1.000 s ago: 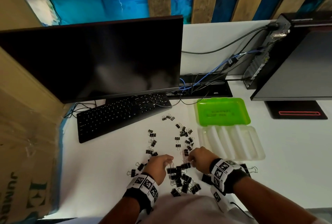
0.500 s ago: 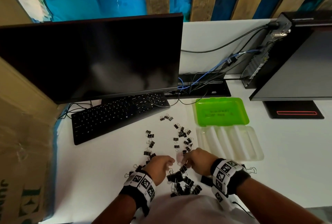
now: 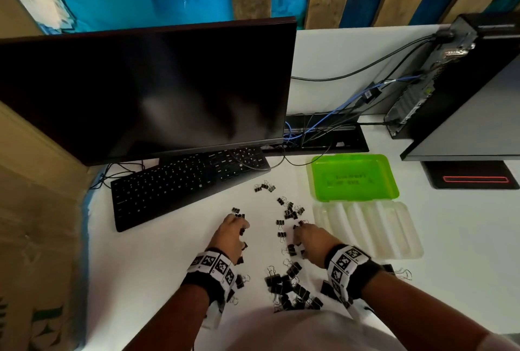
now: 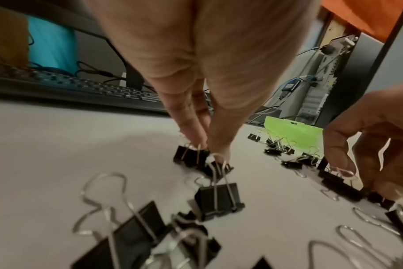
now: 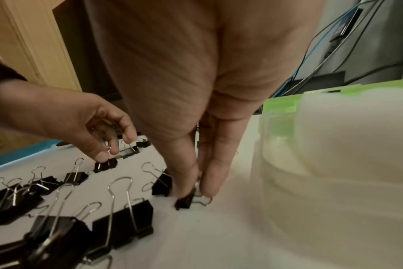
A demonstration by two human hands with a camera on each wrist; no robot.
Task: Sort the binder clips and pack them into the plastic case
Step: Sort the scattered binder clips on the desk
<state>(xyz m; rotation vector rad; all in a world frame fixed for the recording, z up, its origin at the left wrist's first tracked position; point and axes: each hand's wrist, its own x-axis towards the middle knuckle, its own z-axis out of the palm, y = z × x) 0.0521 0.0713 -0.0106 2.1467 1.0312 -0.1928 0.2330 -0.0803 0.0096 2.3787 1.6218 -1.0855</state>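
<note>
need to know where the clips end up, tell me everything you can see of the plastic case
The plastic case lies open and flat on the white desk, right of the scattered binder clips. It has two halves: a bright green translucent lid farther from the person, with faint dark print, and a clear, milky tray nearer them, moulded into parallel ridged channels. No clips show inside. The right hand works just beside its left edge, not touching it.

You work with 2 bare hands, forearms uncovered. Your left hand (image 3: 229,234) and your right hand (image 3: 313,239) each carry a black wrist strap wrapped by a white band printed with square black-and-white coded markers; at least 3 markers show on each band. Nearer you than the wristbands, the pale front of your top fills the bottom edge of the head view.
</note>
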